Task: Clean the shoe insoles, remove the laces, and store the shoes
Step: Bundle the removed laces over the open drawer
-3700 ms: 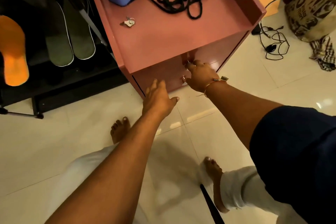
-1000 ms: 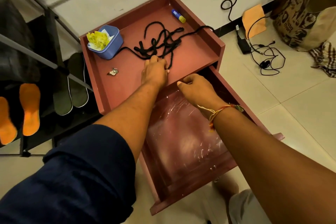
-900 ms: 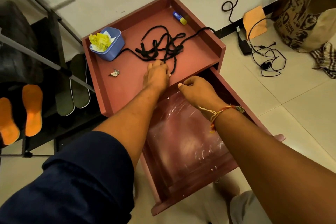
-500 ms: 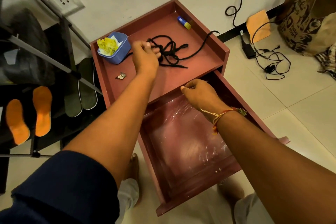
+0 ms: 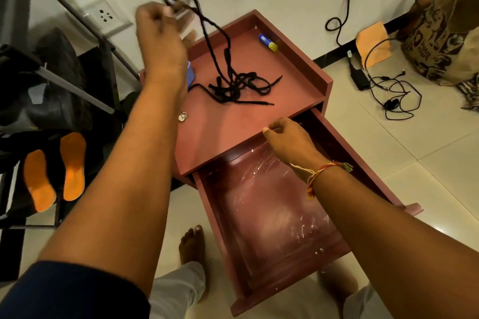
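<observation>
My left hand (image 5: 158,41), fingers closed around the laces (image 5: 241,85), holds them up at upper left above the red bench (image 5: 228,127). My right hand (image 5: 287,140) curls at the open drawer (image 5: 259,215), grip unclear. Laces look removed, insoles (image 5: 54,171) racked lower left; storing remains.

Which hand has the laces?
Left hand, raised above the cabinet, grips the black laces; right hand sits at the cabinet's front edge, no lace in it.

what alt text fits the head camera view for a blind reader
A person's left hand holds up tangled black laces above a red cabinet top while the right hand hovers over its pulled-out drawer. Orange insoles sit on a rack at left.
</observation>
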Demonstrator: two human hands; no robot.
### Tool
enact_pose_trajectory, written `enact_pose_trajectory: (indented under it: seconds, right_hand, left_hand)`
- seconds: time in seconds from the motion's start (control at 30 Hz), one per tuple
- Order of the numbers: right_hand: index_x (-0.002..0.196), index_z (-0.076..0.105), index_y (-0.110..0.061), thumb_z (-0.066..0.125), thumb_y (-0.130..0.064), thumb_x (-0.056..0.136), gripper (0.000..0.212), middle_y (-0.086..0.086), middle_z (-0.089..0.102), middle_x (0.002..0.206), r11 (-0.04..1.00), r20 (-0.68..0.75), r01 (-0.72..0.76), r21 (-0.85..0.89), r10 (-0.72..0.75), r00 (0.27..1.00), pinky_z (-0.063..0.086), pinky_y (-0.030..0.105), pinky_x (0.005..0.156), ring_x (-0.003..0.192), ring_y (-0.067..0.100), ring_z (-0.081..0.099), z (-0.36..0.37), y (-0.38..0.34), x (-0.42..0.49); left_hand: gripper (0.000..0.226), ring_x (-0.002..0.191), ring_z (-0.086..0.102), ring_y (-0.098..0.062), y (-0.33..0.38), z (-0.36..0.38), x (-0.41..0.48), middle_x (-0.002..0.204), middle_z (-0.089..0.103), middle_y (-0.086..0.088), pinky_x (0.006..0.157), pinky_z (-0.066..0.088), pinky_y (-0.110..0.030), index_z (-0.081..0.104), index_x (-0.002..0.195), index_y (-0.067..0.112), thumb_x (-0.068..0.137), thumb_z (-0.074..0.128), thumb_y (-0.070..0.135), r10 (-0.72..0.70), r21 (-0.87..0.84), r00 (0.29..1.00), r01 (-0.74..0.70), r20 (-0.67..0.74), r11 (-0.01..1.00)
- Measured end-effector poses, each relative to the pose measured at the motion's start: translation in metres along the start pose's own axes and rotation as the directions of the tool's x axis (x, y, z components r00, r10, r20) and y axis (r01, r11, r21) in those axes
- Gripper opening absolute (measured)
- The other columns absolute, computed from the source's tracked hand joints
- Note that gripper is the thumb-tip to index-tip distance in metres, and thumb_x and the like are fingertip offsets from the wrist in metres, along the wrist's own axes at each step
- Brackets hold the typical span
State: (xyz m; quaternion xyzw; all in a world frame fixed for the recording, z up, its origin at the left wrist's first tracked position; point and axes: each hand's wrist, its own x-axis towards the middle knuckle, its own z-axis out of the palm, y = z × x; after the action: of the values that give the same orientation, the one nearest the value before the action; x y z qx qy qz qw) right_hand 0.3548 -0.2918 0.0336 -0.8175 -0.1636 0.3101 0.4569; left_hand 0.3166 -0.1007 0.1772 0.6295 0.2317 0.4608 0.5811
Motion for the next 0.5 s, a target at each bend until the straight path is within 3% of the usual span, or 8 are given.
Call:
enact_pose_trajectory:
  seconds: [0.1, 0.23, 0.37, 0.43, 0.5]
  right_hand:
    - [0.129, 0.054, -0.020, 0.055, -0.037, 0.097, 0.037, -0.008, 0.058, 0.108, 0.995, -0.003, 0.053, 0.081, -0.053, 0.999, 0.051, 0.032, 0.089, 0.099, 0.014, 0.058, 0.001, -0.003, -0.004]
    - [0.136, 0.049, -0.026, 0.061, -0.032, 0.096, 0.043, -0.007, 0.055, 0.123, 0.956, -0.033, 0.157, 0.248, -0.154, 0.988, 0.048, 0.028, 0.093, 0.112, 0.010, 0.055, 0.000, -0.012, -0.007]
    - [0.140, 0.045, -0.036, 0.071, -0.034, 0.088, 0.058, -0.009, 0.051, 0.137, 0.905, 0.050, 0.300, 0.302, -0.329, 0.943, 0.043, 0.025, 0.098, 0.125, 0.004, 0.046, 0.004, -0.018, -0.015]
    - [0.132, 0.054, -0.034, 0.073, -0.034, 0.087, 0.049, -0.012, 0.055, 0.135, 0.889, 0.071, 0.360, 0.282, -0.394, 0.917, 0.046, 0.027, 0.100, 0.124, 0.002, 0.049, 0.005, -0.020, -0.019]
    - [0.110, 0.070, -0.025, 0.071, -0.030, 0.088, 0.022, -0.010, 0.069, 0.112, 0.885, 0.060, 0.376, 0.274, -0.406, 0.912, 0.053, 0.033, 0.095, 0.107, 0.003, 0.061, 0.005, -0.023, -0.020]
  left_hand:
    - [0.009, 0.096, 0.072, -0.021, 0.005, 0.001, -0.023, 0.111, 0.070, -0.008, 0.076, 0.056, -0.028, 0.046, 0.101, 0.015, 0.108, 0.039, 0.013, -0.038, 0.129, 0.986, 0.018, 0.160, 0.991]
    - [0.009, 0.082, 0.069, -0.017, 0.006, -0.003, -0.052, 0.091, 0.072, -0.002, 0.068, 0.053, -0.026, 0.046, 0.102, 0.012, 0.108, 0.040, 0.011, -0.128, 0.130, 0.979, 0.108, 0.159, 0.986]
    - [0.008, 0.082, 0.067, -0.005, 0.003, -0.007, -0.090, 0.089, 0.071, -0.002, 0.070, 0.049, -0.018, 0.052, 0.099, 0.015, 0.104, 0.050, 0.010, -0.199, 0.191, 0.953, 0.157, 0.227, 0.969]
    - [0.006, 0.076, 0.064, 0.001, 0.003, -0.009, -0.104, 0.085, 0.067, -0.002, 0.067, 0.046, -0.011, 0.054, 0.100, 0.012, 0.103, 0.052, 0.008, -0.237, 0.217, 0.939, 0.185, 0.247, 0.959]
    - [0.005, 0.071, 0.059, 0.002, 0.003, -0.013, -0.112, 0.080, 0.062, 0.001, 0.066, 0.045, -0.011, 0.057, 0.102, 0.010, 0.102, 0.053, 0.007, -0.243, 0.237, 0.938, 0.184, 0.249, 0.954]
